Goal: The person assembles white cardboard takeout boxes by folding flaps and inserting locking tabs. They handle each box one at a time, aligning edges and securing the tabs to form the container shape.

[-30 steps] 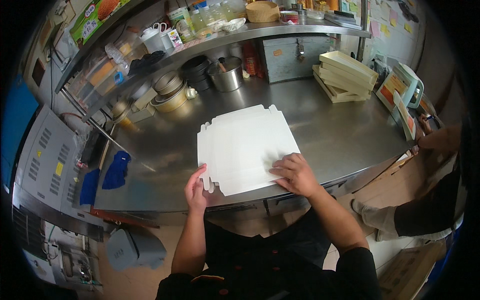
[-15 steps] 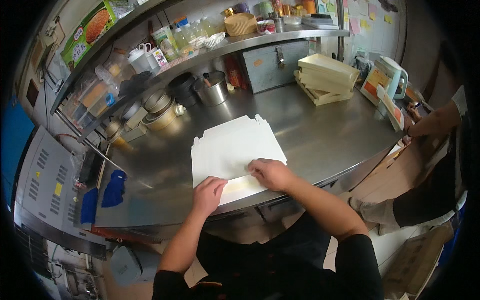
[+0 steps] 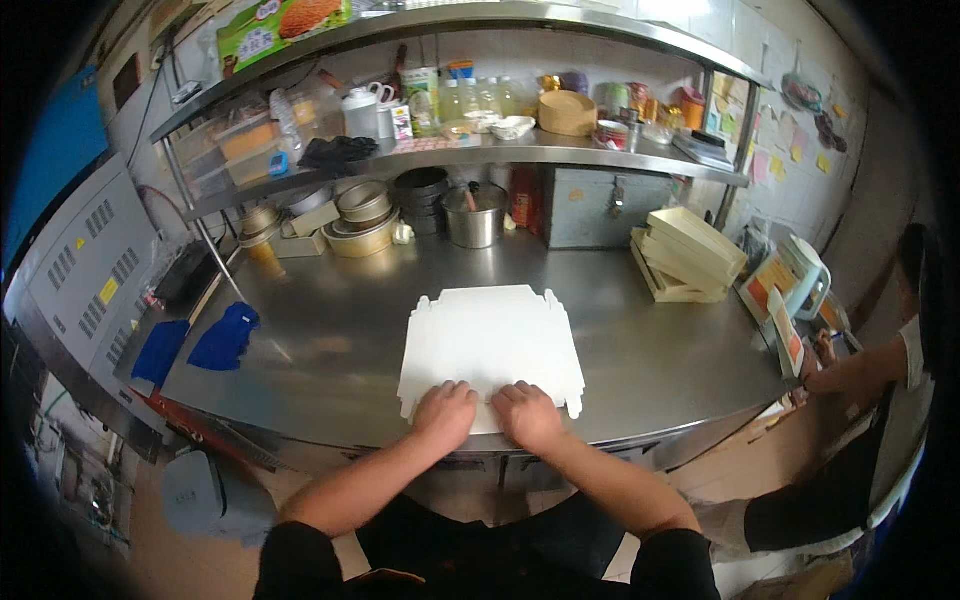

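A flat white cardboard box blank [image 3: 490,340], with notched tabs at its corners, lies on the steel table close to the front edge. My left hand [image 3: 447,412] and my right hand [image 3: 528,412] rest side by side on its near flap, a small gap between them. The fingers of both hands are curled over the fold line and grip the card there. My fingertips are partly hidden by the backs of my hands, and the near flap is partly covered by them.
Blue gloves [image 3: 225,337] lie on the table's left side. Pots and pans [image 3: 475,215] stand at the back beside a grey metal box [image 3: 590,212]. Stacked cream trays [image 3: 690,255] and a kettle [image 3: 803,275] sit to the right. Another person's arm [image 3: 855,370] reaches in from the right.
My view has turned, so the table now looks straighter. Both hands have come closer together along the blank's near flap, and the right hand has turned from a pinch to curled fingers.
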`<control>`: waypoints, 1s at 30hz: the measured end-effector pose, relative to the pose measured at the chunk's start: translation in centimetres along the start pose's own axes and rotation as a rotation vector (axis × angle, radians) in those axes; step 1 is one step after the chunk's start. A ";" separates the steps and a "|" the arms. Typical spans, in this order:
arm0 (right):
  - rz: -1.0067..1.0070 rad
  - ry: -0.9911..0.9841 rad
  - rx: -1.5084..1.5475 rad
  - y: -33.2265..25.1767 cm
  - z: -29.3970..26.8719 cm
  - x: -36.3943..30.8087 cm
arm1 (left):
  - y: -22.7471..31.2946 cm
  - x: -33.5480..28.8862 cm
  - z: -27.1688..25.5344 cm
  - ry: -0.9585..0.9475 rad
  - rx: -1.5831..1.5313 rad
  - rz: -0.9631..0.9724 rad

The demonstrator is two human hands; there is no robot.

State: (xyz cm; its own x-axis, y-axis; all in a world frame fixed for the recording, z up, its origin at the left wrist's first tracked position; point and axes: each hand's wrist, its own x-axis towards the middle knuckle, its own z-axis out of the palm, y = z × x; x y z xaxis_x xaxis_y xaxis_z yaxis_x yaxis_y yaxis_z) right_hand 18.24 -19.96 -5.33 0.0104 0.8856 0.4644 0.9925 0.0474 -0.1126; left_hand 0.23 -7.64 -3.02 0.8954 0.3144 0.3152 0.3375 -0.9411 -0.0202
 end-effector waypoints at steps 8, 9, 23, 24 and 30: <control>0.206 -0.079 0.361 2.9 1.9 5.2 | -1.4 4.6 3.5 0.269 -0.727 -0.238; 0.329 0.048 0.646 2.5 2.8 5.7 | -2.2 4.7 4.2 0.193 -0.905 -0.278; 0.620 0.186 0.963 7.8 3.0 4.1 | -0.5 4.1 1.5 -0.364 -0.161 -0.075; 0.684 0.137 1.068 8.6 1.9 3.8 | -0.7 3.6 1.2 -0.301 -0.193 -0.069; 0.475 0.344 0.651 15.5 -1.4 -0.6 | -0.1 1.3 1.0 -0.001 -0.268 0.045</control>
State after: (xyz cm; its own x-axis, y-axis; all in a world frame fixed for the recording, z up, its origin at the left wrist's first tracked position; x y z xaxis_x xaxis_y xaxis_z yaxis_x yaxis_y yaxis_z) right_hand 33.82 -20.41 -6.17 0.5455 0.6949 0.4685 0.6083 0.0563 -0.7917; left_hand 1.67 -6.98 -3.58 0.9082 0.2716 0.3185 0.2086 -0.9534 0.2180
